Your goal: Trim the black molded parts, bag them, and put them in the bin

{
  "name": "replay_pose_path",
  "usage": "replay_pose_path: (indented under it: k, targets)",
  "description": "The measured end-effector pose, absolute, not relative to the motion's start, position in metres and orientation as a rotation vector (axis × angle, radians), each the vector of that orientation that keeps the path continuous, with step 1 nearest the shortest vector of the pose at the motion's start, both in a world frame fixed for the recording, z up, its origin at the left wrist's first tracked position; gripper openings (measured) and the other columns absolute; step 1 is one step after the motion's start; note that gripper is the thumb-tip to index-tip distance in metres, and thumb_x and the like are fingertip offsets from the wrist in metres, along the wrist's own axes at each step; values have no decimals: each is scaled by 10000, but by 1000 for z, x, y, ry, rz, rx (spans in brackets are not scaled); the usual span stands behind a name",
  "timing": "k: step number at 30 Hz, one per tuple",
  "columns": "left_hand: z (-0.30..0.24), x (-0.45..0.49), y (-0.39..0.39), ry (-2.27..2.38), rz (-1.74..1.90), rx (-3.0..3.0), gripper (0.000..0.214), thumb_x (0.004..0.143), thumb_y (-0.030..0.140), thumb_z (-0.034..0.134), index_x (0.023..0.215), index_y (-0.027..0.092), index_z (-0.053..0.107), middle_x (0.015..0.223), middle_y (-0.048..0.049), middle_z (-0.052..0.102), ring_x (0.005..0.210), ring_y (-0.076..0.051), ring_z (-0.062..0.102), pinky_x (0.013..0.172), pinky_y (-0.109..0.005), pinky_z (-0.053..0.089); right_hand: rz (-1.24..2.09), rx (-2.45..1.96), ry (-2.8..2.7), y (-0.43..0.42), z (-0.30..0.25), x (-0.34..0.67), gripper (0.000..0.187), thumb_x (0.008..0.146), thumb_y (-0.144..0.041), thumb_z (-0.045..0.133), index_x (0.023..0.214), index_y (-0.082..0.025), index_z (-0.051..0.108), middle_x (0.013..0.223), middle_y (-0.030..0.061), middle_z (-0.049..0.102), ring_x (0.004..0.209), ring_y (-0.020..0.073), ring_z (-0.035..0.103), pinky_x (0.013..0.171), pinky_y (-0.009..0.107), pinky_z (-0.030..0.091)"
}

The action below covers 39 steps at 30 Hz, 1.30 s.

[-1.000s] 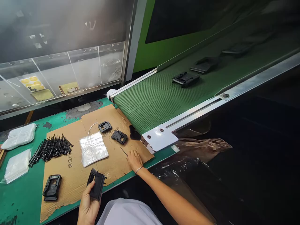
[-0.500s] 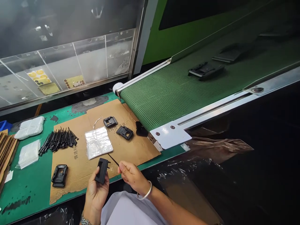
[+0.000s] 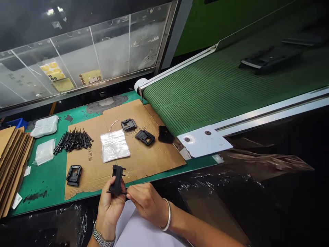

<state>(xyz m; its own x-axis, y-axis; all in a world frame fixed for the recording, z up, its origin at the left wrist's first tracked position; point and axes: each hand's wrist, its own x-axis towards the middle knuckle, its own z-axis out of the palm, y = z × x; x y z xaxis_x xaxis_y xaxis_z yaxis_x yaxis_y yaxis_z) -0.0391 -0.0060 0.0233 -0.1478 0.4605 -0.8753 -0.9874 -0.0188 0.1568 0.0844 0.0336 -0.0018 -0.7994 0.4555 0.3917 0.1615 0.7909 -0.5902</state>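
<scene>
My left hand (image 3: 112,202) is closed round a black plastic bracket (image 3: 117,179), tilted upright above the near edge of the bench. In my right hand (image 3: 147,200), the fingers pinch one end of a thin black rod (image 3: 115,192), which crosses the bracket's lower end. Whether the rod passes through the bracket or lies against it, I cannot tell. Similar black frames lie on the cardboard: one frame (image 3: 74,175) at the left, one frame (image 3: 129,124) and another frame (image 3: 145,137) near the belt. A pile of black rods (image 3: 74,140) lies left of a stack of clear bags (image 3: 115,145).
A green conveyor belt (image 3: 185,99) slopes down to the bench from the right, carrying black parts (image 3: 267,59). Stacked cardboard sheets (image 3: 15,161) stand at the left. White bag bundles (image 3: 45,125) lie behind. The cardboard mat (image 3: 154,161) covers part of the green bench.
My right hand has brought the rod from beyond the bracket's upper end to its lower end. The bracket is turned more upright. The whole view has shifted, and the belt parts appear farther right.
</scene>
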Motion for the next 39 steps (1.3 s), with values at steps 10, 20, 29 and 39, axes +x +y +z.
replay_pose_path:
  k: [10,20,29,39]
  targets:
    - [-3,-36,-28,1022,1493,-742,111,742,27,467,707,101,542,646,-33,590,552,-82,568,477,-166,487,719,-522,-2423,58,-14,89,314,895,-202,252,619,-193,401,520,-7,450,471,117,404,466,248,244]
    - [-1,-47,-30,1000,1371,-210,479,615,2,581,1059,179,558,716,-25,607,506,-88,536,432,-168,431,970,-317,-2409,75,-7,101,399,932,-324,194,619,-189,401,559,-12,437,504,103,385,492,221,286]
    - [2,-39,-20,1092,1331,-115,475,649,73,606,1108,176,539,777,-31,611,495,-69,528,444,-162,430,521,-205,-2510,70,-1,93,363,907,-207,251,597,-180,437,513,0,470,468,113,397,456,262,210]
    - [-7,-43,-21,1010,1337,-100,425,594,119,667,1006,176,580,593,42,525,386,-21,388,332,-121,298,629,41,-2544,63,-8,111,389,919,-252,221,600,-177,430,491,-16,462,435,96,378,430,247,193]
